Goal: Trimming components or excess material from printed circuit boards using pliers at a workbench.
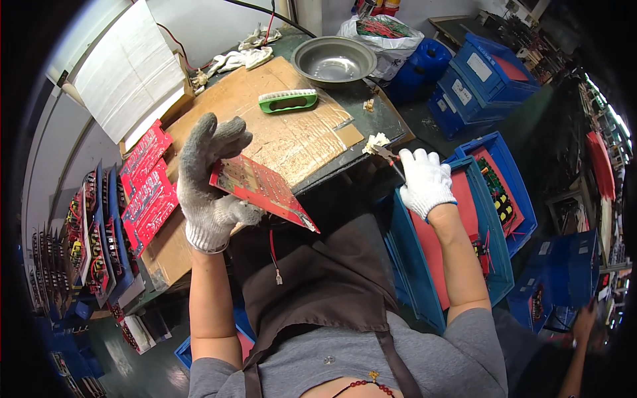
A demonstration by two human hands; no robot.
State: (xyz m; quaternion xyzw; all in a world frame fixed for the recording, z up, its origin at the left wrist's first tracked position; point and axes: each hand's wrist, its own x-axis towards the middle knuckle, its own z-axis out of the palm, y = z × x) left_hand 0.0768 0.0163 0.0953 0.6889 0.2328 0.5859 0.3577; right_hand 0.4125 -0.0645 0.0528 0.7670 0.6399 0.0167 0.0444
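Board, in the left hand, was tilted over the apron, gripped near the thumb, upper fingers free. Fingers of the right hand were closed around pliers, tips at a crumpled white wad. Working the wad seemed the step; the next likely called for a steady board. Red, thin, speckled, it met nubbly knitted gloves.

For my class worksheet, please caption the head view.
Gloved left hand holds a red circuit board; gloved right hand, a tool.
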